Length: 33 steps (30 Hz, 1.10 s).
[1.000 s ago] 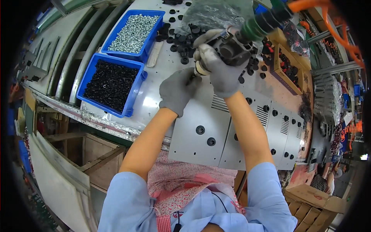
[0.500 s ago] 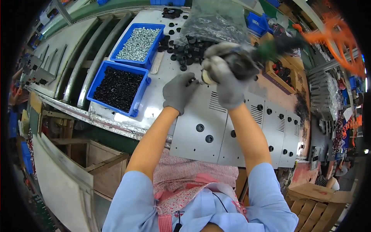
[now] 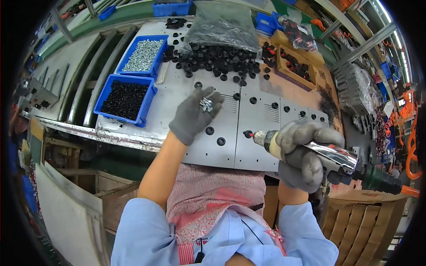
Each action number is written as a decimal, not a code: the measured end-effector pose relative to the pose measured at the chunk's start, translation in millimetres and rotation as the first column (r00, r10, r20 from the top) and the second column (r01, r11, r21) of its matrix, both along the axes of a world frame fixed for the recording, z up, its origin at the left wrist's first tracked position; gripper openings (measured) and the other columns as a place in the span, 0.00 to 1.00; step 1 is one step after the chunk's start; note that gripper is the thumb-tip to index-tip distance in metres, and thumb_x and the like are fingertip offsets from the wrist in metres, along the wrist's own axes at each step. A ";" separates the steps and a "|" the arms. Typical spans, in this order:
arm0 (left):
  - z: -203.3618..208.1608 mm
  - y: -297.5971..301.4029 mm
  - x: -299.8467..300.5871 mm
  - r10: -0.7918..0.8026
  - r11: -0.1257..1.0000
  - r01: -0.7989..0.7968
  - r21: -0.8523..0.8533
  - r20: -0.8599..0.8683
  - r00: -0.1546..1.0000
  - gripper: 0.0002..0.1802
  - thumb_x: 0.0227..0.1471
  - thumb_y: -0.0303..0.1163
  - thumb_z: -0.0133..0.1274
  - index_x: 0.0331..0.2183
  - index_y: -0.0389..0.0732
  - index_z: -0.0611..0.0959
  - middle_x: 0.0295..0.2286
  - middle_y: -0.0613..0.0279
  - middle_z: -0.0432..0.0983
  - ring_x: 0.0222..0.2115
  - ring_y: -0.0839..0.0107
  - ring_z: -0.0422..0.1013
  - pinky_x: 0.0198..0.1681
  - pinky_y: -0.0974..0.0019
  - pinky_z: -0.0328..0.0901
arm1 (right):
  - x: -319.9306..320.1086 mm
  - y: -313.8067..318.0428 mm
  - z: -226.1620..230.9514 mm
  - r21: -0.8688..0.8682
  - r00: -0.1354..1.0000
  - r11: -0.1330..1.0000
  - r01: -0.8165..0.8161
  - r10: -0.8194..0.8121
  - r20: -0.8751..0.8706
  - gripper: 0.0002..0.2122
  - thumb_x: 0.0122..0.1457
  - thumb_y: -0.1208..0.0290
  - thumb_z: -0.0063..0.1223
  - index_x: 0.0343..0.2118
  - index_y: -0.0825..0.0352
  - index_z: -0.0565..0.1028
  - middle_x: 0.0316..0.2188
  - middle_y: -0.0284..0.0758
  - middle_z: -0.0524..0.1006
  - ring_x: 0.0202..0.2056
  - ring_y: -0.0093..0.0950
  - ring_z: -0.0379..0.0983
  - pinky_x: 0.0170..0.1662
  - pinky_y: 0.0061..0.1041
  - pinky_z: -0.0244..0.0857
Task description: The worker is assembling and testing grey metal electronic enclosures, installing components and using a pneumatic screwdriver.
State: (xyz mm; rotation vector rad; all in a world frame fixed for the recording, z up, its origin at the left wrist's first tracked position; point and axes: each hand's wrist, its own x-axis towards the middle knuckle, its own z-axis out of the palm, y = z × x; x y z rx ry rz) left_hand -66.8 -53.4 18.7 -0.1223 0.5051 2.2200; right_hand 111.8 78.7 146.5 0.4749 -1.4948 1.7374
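Observation:
My left hand (image 3: pixel 188 117), in a grey glove, is turned palm up over the nearest-left metal panel. Its curled fingers cradle several small silver screws (image 3: pixel 206 105). In my right hand (image 3: pixel 306 153), also gloved, is an air screwdriver (image 3: pixel 333 156) with a chrome body, held almost level. Its tip points left, beside a black rubber foot (image 3: pixel 247 134) on the second panel; I cannot tell whether they touch. Grey slotted panels (image 3: pixel 253 153) lie side by side, each bearing black round feet. Another black foot (image 3: pixel 198 84) sits near my left fingertips.
At the left stand a blue bin (image 3: pixel 156 66) of silver screws and a blue bin (image 3: pixel 150 103) of small black parts. Loose black feet (image 3: pixel 213 60) are heaped by a clear plastic bag (image 3: pixel 224 26). A cardboard box (image 3: pixel 284 68) stands farther right. An orange hose (image 3: pixel 410 191) trails from the screwdriver.
My right hand has swung the screwdriver down and right from beside my left hand. My left hand has turned palm up, showing the screws. The view has shifted slightly.

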 end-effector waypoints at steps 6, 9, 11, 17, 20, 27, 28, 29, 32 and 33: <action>-4.1 7.9 47.9 -0.264 0.964 0.265 0.009 -0.043 0.963 0.22 0.62 0.36 0.39 0.53 0.31 0.67 0.47 0.46 0.69 0.40 0.62 0.72 0.36 0.70 0.73 | 13.4 1.7 -0.4 0.091 0.997 0.996 -0.008 0.015 -0.078 0.19 0.54 0.66 0.52 0.48 0.63 0.64 0.35 0.39 0.73 0.26 0.28 0.69 0.30 0.30 0.66; 0.6 13.0 66.9 -0.345 0.938 0.345 -0.026 -0.015 0.938 0.16 0.61 0.36 0.42 0.46 0.36 0.71 0.40 0.52 0.74 0.31 0.69 0.73 0.23 0.75 0.67 | 16.9 9.0 -0.3 0.148 0.993 0.989 -0.027 0.043 -0.109 0.19 0.55 0.68 0.50 0.49 0.62 0.64 0.36 0.39 0.72 0.26 0.28 0.69 0.29 0.30 0.65; -0.2 15.7 72.2 -0.414 0.910 0.413 -0.025 -0.033 0.910 0.13 0.61 0.37 0.44 0.43 0.38 0.72 0.36 0.55 0.76 0.27 0.73 0.72 0.18 0.77 0.62 | 21.4 8.4 -0.5 0.158 0.994 0.987 0.017 0.000 -0.107 0.19 0.55 0.68 0.50 0.50 0.62 0.64 0.35 0.38 0.72 0.26 0.28 0.69 0.29 0.31 0.65; -0.8 18.6 81.5 -0.415 0.910 0.396 -0.127 -0.213 0.885 0.18 0.55 0.41 0.54 0.41 0.39 0.72 0.26 0.66 0.73 0.20 0.82 0.65 0.15 0.81 0.54 | 27.5 10.2 -2.0 0.145 0.992 0.987 0.071 -0.055 -0.114 0.19 0.56 0.67 0.50 0.50 0.62 0.63 0.35 0.38 0.72 0.26 0.28 0.69 0.29 0.30 0.64; 5.7 19.1 85.2 -0.380 0.923 0.361 -0.132 -0.180 0.907 0.21 0.53 0.40 0.55 0.43 0.38 0.71 0.28 0.65 0.72 0.19 0.83 0.63 0.16 0.81 0.54 | 29.7 8.2 -2.0 0.115 0.992 0.989 0.089 -0.078 -0.095 0.19 0.56 0.67 0.50 0.51 0.62 0.64 0.35 0.38 0.72 0.27 0.28 0.69 0.30 0.30 0.64; 17.2 20.1 90.6 -0.365 0.929 0.345 -0.131 -0.185 0.912 0.28 0.52 0.40 0.57 0.50 0.35 0.71 0.33 0.63 0.71 0.20 0.83 0.59 0.18 0.82 0.52 | 26.8 9.8 -1.6 0.102 0.993 0.992 0.075 -0.065 -0.098 0.20 0.57 0.64 0.56 0.46 0.65 0.62 0.34 0.42 0.72 0.29 0.30 0.71 0.33 0.31 0.69; 16.1 19.9 90.4 -0.375 0.927 0.360 -0.110 -0.205 0.904 0.28 0.51 0.41 0.58 0.49 0.35 0.71 0.33 0.64 0.71 0.19 0.83 0.58 0.17 0.82 0.52 | 26.6 9.4 -1.8 0.096 0.993 0.993 0.075 -0.067 -0.094 0.20 0.57 0.63 0.58 0.46 0.65 0.62 0.34 0.43 0.72 0.29 0.30 0.72 0.33 0.31 0.70; 14.2 19.5 89.9 -0.385 0.923 0.374 -0.089 -0.225 0.895 0.28 0.51 0.41 0.58 0.49 0.35 0.72 0.32 0.65 0.71 0.19 0.83 0.57 0.17 0.82 0.52 | 26.6 8.0 -2.8 0.084 0.994 0.993 0.078 -0.071 -0.086 0.20 0.57 0.63 0.58 0.45 0.65 0.62 0.34 0.43 0.72 0.29 0.30 0.72 0.33 0.31 0.70; 7.5 19.5 88.4 -0.419 0.905 0.424 -0.043 -0.264 0.869 0.26 0.51 0.42 0.59 0.46 0.37 0.73 0.28 0.67 0.70 0.17 0.84 0.56 0.15 0.82 0.51 | 22.4 10.1 -4.8 0.095 0.995 0.995 0.038 -0.029 -0.096 0.19 0.55 0.65 0.54 0.48 0.63 0.64 0.36 0.39 0.73 0.29 0.28 0.71 0.32 0.30 0.68; 6.3 19.5 88.0 -0.432 0.897 0.441 -0.031 -0.274 0.859 0.25 0.50 0.42 0.59 0.45 0.37 0.73 0.27 0.68 0.69 0.16 0.85 0.55 0.15 0.83 0.50 | 21.2 10.4 -5.7 0.098 0.995 0.995 0.025 -0.015 -0.102 0.19 0.55 0.66 0.53 0.49 0.63 0.65 0.36 0.38 0.73 0.29 0.28 0.71 0.32 0.30 0.67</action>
